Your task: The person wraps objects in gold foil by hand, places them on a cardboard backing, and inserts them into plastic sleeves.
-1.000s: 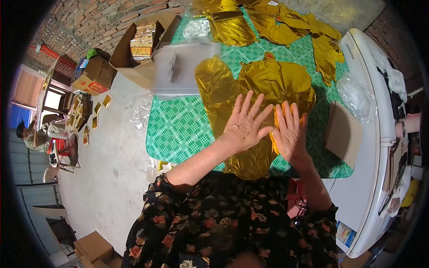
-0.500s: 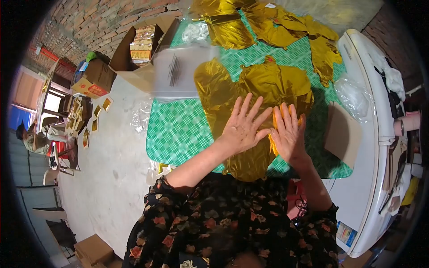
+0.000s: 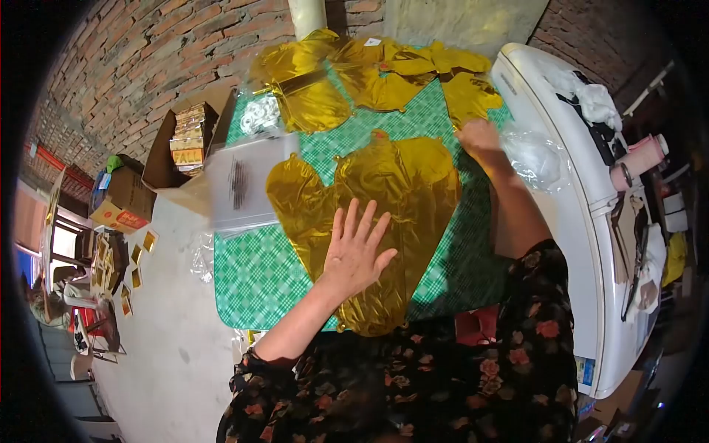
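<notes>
A flat gold foil balloon [image 3: 425, 196] lies spread on the green checked tablecloth [image 3: 251, 284] in front of me, its lower end at the table's near edge. My left hand [image 3: 356, 255] rests on its middle, palm down with fingers spread. Farther off to the right, my right hand [image 3: 478, 139] is closed at the lower tip of another gold foil balloon [image 3: 467, 100], fingers curled and partly hidden. More gold foil balloons [image 3: 314, 103] lie across the far side of the table, overlapping one another.
Clear plastic bags [image 3: 251, 181] are stacked at the table's left, beside a cardboard box [image 3: 159, 151] of packets. A clear plastic bag [image 3: 535, 162] lies on the right by the white fridge [image 3: 591, 244]. Another person [image 3: 55, 306] sits far left near gold-framed cards [image 3: 125, 301] on the floor.
My right hand has left the near balloon and reached forward to a balloon at the far right. My left hand stays on the near balloon, which now lies flatter and wider. The view has shifted.
</notes>
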Demonstrator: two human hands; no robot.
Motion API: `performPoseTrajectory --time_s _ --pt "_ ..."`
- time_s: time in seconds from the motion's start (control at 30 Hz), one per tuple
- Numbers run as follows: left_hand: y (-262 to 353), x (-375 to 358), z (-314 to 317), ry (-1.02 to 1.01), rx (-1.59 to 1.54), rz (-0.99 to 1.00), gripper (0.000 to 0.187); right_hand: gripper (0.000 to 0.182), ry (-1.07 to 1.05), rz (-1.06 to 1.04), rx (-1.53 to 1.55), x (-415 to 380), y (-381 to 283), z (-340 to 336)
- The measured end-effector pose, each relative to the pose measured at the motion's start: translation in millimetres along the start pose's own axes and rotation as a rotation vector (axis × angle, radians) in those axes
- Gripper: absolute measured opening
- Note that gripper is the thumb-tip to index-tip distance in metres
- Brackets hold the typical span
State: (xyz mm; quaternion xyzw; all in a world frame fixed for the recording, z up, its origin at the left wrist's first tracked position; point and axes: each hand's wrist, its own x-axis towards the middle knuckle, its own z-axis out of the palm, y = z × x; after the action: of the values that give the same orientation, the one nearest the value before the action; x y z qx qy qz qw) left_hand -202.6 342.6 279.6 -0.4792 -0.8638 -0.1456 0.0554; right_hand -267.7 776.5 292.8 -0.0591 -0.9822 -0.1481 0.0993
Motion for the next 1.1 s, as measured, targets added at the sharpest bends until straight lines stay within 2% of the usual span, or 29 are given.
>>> performPoseTrajectory --time_s 0.1,0.2,0.3,0.4,0.5,0.53,0.63,0.67,0.73,0.77,0.8,0.83,0.9,0.93,0.97,1.0,1.03,1.07,1.1 --pt "-1.0 2.0 -3.2 0.026 -0.029 -0.002 0.072 0.014 0.144 0.025 0.002 5.4 -5.2 24.5" --pt "-0.1 3.3 -15.5 0.066 -0.067 -0.013 0.075 0.014 0.253 -0.041 0.07 1.6 -5.9 20.5" --pt "1.5 8.3 -34.4 0.101 -0.117 -0.013 0.077 0.017 0.214 0.135 0.19 14.5 14.3 28.2" --pt "-1.3 16.6 -52.3 0.131 -0.151 0.007 0.069 0.022 0.244 0.175 0.289 18.8 15.5 0.3" --pt "-13.6 35.0 -56.0 0.13 -0.285 0.021 0.065 0.032 0.045 0.202 0.329 37.9 33.8 -15.9" --pt "-9.8 43.0 -64.9 0.16 -0.292 0.019 0.061 0.032 0.092 0.222 0.349 40.4 37.3 -23.2" --pt "-14.2 70.5 -69.0 0.104 -0.518 -0.013 0.06 0.032 0.218 0.264 0.395 39.3 35.1 -59.8" --pt "-3.2 82.7 -87.6 -0.051 -0.729 -0.185 0.063 0.031 0.255 0.266 0.4 29.3 25.6 -80.8" --pt "-0.8 104.4 -83.8 -0.12 -0.962 -0.243 0.067 0.03 0.267 0.273 0.398 0.9 -7.7 -125.0" --pt "2.4 112.9 -78.9 -0.153 -1.079 -0.272 0.069 0.028 0.209 0.189 0.41 -13.3 -24.8 -140.7" --pt "11.4 121.5 -63.7 -0.114 -1.357 -0.35 0.069 0.025 0.151 0.105 0.422 -30.0 -41.8 -149.6" --pt "19.1 128.7 -63.1 -0.195 -1.568 -0.366 0.065 0.025 0.224 0.018 0.77 -58.2 -67.2 -127.2" --pt "29.5 135.7 -64.6 -0.359 -1.995 -0.396 0.057 0.029 0.112 -0.278 0.79 -98.5 -105.5 -168.5" --pt "28.1 136.2 -50.9 -0.299 -1.914 -0.456 0.046 0.033 0.046 -0.422 0.812 -118.3 -124.5 -189.1" --pt "28.8 131.5 -54.2 -0.325 -1.814 -0.446 0.042 0.034 0.013 -0.5 0.896 -129.6 -126.2 -213.7" --pt "30.2 125.7 -60.6 -0.35 -1.714 -0.435 0.038 0.035 -0.022 -0.405 0.909 -134.2 -122.2 -241.3" --pt "31.5 120.3 -64.1 -0.372 -1.616 -0.422 0.034 0.035 0.079 -0.349 0.904 -133.4 -117.3 -244.2" --pt "32.8 114.9 -63.2 -0.296 -1.504 -0.364 0.032 0.036 0.177 -0.29 0.899 -132.6 -112.4 -247.0" --pt "34.4 109.9 -61.8 -0.222 -1.389 -0.304 0.031 0.037 0.413 -0.266 0.873 -119.3 -102.5 -235.5"
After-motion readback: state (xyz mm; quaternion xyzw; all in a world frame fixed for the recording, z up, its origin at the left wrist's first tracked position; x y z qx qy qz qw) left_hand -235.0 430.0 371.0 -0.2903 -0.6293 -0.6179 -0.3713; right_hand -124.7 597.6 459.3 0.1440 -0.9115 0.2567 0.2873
